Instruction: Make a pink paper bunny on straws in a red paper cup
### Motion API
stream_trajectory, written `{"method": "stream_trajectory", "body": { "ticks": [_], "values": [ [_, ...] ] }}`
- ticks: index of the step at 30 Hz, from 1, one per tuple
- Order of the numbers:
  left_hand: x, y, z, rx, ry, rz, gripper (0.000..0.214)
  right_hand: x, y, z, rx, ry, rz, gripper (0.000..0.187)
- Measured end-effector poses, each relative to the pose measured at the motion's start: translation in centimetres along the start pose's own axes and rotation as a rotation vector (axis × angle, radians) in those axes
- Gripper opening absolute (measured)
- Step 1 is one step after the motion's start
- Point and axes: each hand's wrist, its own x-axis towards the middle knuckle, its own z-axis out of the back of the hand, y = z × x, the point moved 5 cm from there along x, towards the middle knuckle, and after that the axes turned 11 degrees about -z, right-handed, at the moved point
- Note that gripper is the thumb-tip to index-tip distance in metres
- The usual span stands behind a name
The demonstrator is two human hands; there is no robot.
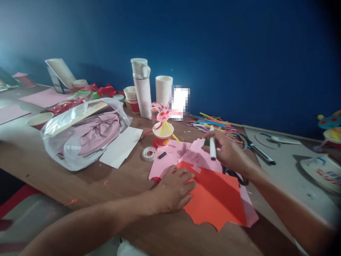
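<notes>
My left hand (176, 190) lies with its fingers spread over the left part of an orange sheet of paper (215, 195), whose lower edge is cut in scallops. A white marker (212, 145) is gripped by my right hand (226, 149) above the paper, its dark end pointing down. Under the orange sheet are pieces of pink paper (165, 167). A small black cap (162, 155) rests on the pink paper beside a roll of clear tape (149, 153). Behind them stands a paper cup (163, 134) bearing a pink paper face and yellow legs.
A plastic bag (87, 138) with pink cloth and a white card (122, 147) are on the left. Stacked paper cups (163, 89) and a white flask (142, 92) stand near the blue wall. Colourful pipe cleaners (213, 124), a utility knife (262, 153) and partly covered scissors (237, 176) lie right.
</notes>
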Motion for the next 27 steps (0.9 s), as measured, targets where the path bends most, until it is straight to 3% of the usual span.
{"method": "stream_trajectory", "body": {
  "ticks": [5, 8, 15, 20, 27],
  "values": [
    [0.4, -0.4, 0.0, 0.053, 0.029, 0.021, 0.024, -8.4, 0.3, -3.0, 0.092, 0.199, -0.085, 0.024],
    [0.7, -0.2, -0.2, 0.049, 0.032, 0.034, 0.025, -10.6, 0.4, -4.5, 0.072, 0.198, -0.033, 0.024],
    [0.5, 0.7, -0.9, 0.022, 0.013, 0.023, 0.035, -11.0, -2.0, -3.7, 0.058, -0.069, 0.043, 0.026],
    [0.3, 0.8, -0.7, 0.000, -0.026, 0.008, 0.034, -11.5, -1.4, -4.3, -0.016, -0.019, 0.194, 0.026],
    [0.5, 0.8, 0.0, -0.074, -0.032, 0.022, 0.032, -11.3, -0.3, -4.7, -0.118, 0.030, 0.246, 0.026]
  ]
}}
